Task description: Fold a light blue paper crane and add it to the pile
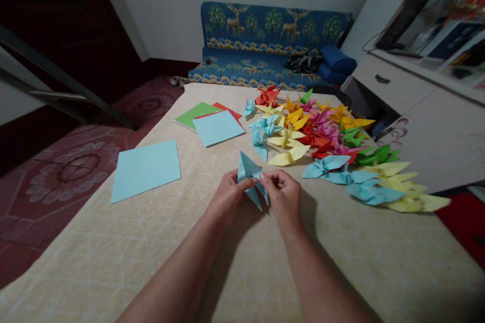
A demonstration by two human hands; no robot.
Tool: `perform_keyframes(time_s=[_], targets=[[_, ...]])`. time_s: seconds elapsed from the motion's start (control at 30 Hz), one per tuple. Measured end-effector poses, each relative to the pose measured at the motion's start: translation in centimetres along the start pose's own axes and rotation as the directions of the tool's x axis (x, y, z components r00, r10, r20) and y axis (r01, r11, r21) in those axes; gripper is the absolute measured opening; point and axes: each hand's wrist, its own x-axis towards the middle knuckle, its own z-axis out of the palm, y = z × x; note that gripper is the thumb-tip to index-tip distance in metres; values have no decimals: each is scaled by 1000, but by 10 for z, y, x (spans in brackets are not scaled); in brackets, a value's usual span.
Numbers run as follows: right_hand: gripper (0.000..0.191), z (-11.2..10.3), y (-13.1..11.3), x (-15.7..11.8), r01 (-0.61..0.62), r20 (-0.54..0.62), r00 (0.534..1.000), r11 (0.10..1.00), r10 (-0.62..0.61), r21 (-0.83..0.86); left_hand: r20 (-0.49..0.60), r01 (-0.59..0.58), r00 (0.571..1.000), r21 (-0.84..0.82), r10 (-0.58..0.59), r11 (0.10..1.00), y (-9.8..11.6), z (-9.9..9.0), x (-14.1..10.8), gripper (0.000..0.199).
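Observation:
A partly folded light blue paper is held above the table in the middle of the view, one point upward and two narrow points downward. My left hand pinches its left side, thumb on the front face. On its right side, my right hand grips it between thumb and curled fingers. Both thumbs are close together near the paper's centre. A flat light blue sheet lies to the left. Further back, another light blue sheet rests over a green sheet and a red one.
Many folded paper cranes in blue, yellow, orange, red, pink and green cover the table's back right. Behind stands a blue patterned sofa. A white cabinet is at the right, metal legs at the left.

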Motion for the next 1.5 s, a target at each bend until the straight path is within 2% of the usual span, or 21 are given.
perform_keyframes(time_s=[0.17,0.43,0.7,0.93,1.07,1.17,1.3,1.5], targets=[[29,1,0,-2,-12,-31,999,999,11,-44,-98,-32,994,79,39,996,-5,-1,4,27],[26,-1,-3,-5,-8,107,994,999,14,-54,-227,-172,954,113,194,979,-7,-2,7,13],[24,2,-4,-7,-26,107,994,999,28,-20,-231,-164,960,-1,159,986,-8,-3,6,19],[19,5,-6,-7,26,102,994,1000,-26,6,-259,-150,957,-48,133,988,-7,-6,7,23],[16,3,-5,-5,0,86,996,998,-5,56,-178,-106,980,-84,89,991,-6,-5,6,20],[16,2,-4,-4,5,86,996,998,-11,69,-143,-99,986,-69,89,993,-7,-5,5,19],[15,1,-4,-5,4,89,996,998,-11,70,-160,-105,982,-48,96,993,-8,-5,6,19],[25,0,-8,-4,-37,110,994,996,28,77,-148,-115,983,-29,110,993,-9,-5,7,21]])
